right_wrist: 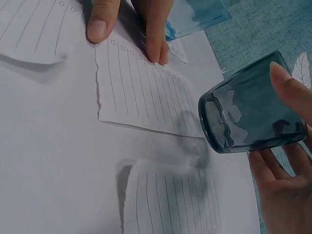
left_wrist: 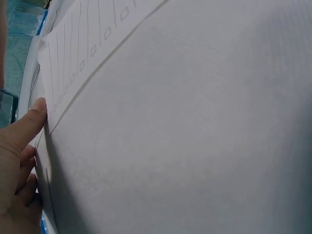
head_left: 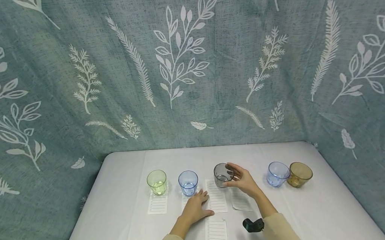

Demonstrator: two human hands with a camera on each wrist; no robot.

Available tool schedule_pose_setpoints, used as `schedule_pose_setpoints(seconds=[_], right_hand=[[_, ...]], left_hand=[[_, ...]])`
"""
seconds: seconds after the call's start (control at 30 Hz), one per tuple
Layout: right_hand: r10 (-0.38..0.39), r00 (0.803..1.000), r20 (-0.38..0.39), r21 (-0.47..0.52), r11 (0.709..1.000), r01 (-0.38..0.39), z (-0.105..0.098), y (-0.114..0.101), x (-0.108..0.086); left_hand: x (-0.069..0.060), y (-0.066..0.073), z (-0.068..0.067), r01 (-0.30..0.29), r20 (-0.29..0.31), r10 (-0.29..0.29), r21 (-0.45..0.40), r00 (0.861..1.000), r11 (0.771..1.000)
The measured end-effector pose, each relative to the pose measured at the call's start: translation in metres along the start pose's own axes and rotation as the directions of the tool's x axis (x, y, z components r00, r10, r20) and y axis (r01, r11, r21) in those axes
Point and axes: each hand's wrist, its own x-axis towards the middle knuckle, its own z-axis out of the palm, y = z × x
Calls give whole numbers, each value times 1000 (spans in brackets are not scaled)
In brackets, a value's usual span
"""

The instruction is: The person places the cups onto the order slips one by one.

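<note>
My right hand holds a grey see-through glass by its sides, thumb on the near side and fingers round the back. The glass is over the far end of a lined paper slip; whether its base touches the paper I cannot tell. On that slip's left edge rest the fingertips and thumb of my left hand, fingers spread fairly straight. In the right wrist view the slip lies flat under those fingertips. Just beyond the left hand a blue glass stands on another slip, partly hidden by the hand.
A green glass stands on a slip at the left. Further slips lie in front and under the right hand. At the right, a second blue glass and an amber glass stand side by side. A patterned curtain hangs behind.
</note>
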Motion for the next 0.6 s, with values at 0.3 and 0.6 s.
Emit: schedule_pose_setpoints(seconds=[0.3, 0.6], right_hand=[[-11, 997, 71, 30, 1000, 9, 8, 6, 4], [-11, 987, 163, 23, 1000, 8, 13, 10, 6]], left_hand=[[-2, -4, 2, -11, -4, 10, -88, 1000, 996], [-1, -6, 5, -13, -7, 13, -107, 1000, 994]])
